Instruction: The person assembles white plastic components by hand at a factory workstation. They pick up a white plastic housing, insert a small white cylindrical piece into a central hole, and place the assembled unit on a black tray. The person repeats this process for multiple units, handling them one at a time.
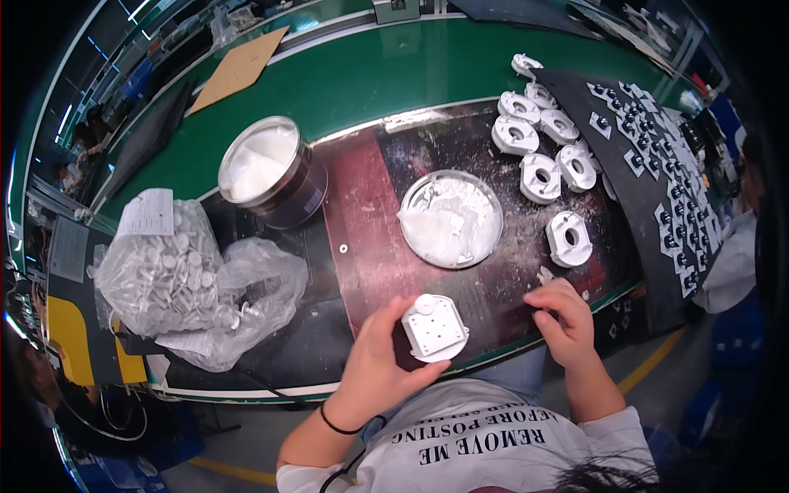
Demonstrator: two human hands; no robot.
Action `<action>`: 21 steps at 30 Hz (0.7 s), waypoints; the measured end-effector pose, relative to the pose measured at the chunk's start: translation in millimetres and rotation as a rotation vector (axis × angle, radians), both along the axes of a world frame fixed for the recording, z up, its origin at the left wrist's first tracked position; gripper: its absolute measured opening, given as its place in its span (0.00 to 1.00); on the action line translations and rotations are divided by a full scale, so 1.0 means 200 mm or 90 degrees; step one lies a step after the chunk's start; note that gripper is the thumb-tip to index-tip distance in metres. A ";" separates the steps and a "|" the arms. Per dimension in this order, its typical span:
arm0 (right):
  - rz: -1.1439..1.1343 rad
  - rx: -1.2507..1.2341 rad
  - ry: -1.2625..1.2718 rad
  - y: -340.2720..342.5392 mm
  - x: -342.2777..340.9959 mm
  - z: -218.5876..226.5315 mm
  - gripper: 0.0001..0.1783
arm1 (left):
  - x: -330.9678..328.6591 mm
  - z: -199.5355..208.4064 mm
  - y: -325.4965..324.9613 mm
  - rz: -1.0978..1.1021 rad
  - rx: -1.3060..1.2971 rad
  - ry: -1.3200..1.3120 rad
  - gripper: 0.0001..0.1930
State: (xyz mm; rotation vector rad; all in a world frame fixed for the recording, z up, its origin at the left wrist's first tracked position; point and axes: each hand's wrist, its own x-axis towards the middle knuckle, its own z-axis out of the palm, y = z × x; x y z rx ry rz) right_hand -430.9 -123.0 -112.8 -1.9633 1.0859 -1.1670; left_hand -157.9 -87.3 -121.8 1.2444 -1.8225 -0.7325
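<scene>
My left hand [385, 355] grips a white plastic housing [436, 329] at the near edge of the bench, thumb below and fingers along its left side. The housing's flat face, dotted with small holes, is turned up, and a small round white disc [425, 305] sits at its upper edge. To the right, my right hand [564, 322] hovers apart from the housing, fingers curled and thumb near the index finger; a gap shows between them and nothing is visible in it. Beyond both hands lies a round metal tray [485, 255] holding white paste-like material [448, 228].
A large tin [308, 193] of white material stands back left. Left of it lies a clear bag [177, 275] of small white round parts. Several white ring-shaped housings [540, 178] lie at right, beside a black board [612, 152] bearing rows of small parts with dark domes.
</scene>
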 end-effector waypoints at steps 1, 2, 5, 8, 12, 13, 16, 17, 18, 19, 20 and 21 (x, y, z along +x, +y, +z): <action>-0.030 -0.025 0.002 0.01 -0.04 -0.03 0.11 | 0.02 0.04 -0.03 -0.001 0.010 0.010 0.49; -0.059 -0.047 0.006 0.02 -0.07 -0.05 0.10 | 0.04 0.11 -0.11 -0.013 -0.064 0.003 0.51; -0.059 -0.094 0.008 0.02 -0.11 -0.10 0.08 | 0.01 0.28 -0.46 -0.027 -0.147 0.025 0.51; -0.057 -0.111 0.039 0.01 -0.07 -0.08 0.08 | -0.04 0.32 -0.88 0.070 -0.150 -0.055 0.47; -0.040 -0.109 0.024 0.00 -0.07 -0.06 0.08 | -0.02 0.25 -1.37 0.213 -0.088 -0.129 0.48; -0.034 -0.102 0.019 -0.01 -0.07 -0.06 0.08 | 0.02 0.20 -1.46 0.245 -0.083 -0.124 0.49; -0.029 -0.091 0.001 -0.01 -0.10 -0.06 0.08 | 0.03 0.08 -1.63 0.293 -0.074 -0.098 0.48; -0.024 -0.085 -0.004 -0.02 -0.11 -0.06 0.08 | 0.03 0.04 -1.67 0.307 -0.070 -0.085 0.47; -0.022 -0.093 -0.006 -0.02 -0.11 -0.07 0.09 | 0.04 0.01 -1.70 0.316 -0.056 -0.087 0.48; -0.017 -0.093 -0.012 -0.02 -0.11 -0.08 0.09 | 0.06 -0.03 -1.72 0.330 -0.040 -0.088 0.49; -0.012 -0.092 -0.022 -0.02 -0.11 -0.09 0.09 | 0.10 -0.08 -1.75 0.341 -0.090 -0.134 0.50; -0.004 -0.091 -0.032 -0.02 -0.11 -0.09 0.09 | 0.14 -0.11 -1.78 0.340 -0.078 -0.117 0.51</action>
